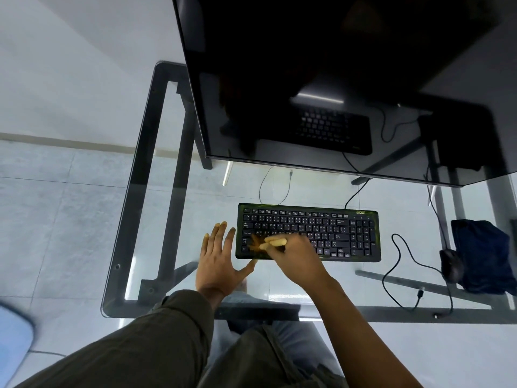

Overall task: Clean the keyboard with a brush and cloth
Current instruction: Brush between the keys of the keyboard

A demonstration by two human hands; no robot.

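Nearest you, your left forearm in its olive sleeve (156,340) reaches forward over the front edge of the glass surface (321,287). Your left hand (221,256) lies flat on the glass with its fingers straight and spread, holding nothing. It sits just beside the keyboard's left end, and its thumb stretches toward the front left corner, though I cannot tell whether it touches.

Your right hand (296,259) has its fingers curled round the brush (275,242), gripping it by the pale wooden handle. The handle points left, and the bristles show as a blur over the lower left keys.

The keyboard (335,231) is black, lies flat on the surface and is square to you. Its cord runs from the back edge toward the monitor.

To the right, well apart from the keyboard, the dark blue cloth (484,256) lies crumpled near the surface's right edge. The mouse (450,264) rests against the cloth's left side. A loose black cable (402,264) snakes between the keyboard and the mouse, and its plug lies close to the front edge.

Farthest off, 1 large monitor (335,65) stands behind the keyboard. Its dark screen shows a dim reflection of the keys. Pale floor tiles (56,205) show through and beyond the glass on the left.
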